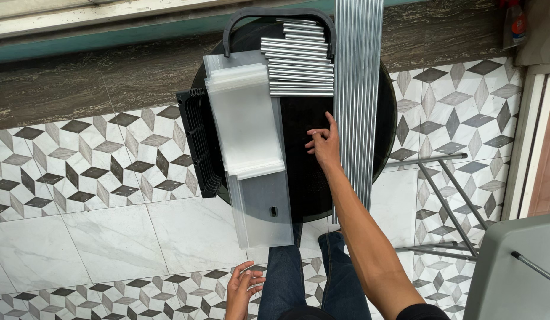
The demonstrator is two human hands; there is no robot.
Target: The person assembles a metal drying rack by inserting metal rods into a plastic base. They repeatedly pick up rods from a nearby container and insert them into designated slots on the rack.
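Your right hand [323,144] reaches out over the round black tabletop [298,178], fingers loosely spread and pinching nothing, its fingertips touching the left edge of the bundle of long metal rods [358,89] that runs from the far side toward you. Your left hand [242,289] hangs low beside your knee, fingers half curled and holding nothing, above the patterned tile floor [97,160]. Far from the right hand lies a stack of short metal tubes [298,68], and to the left of it a pile of clear plastic bags [245,124] overhangs the near edge.
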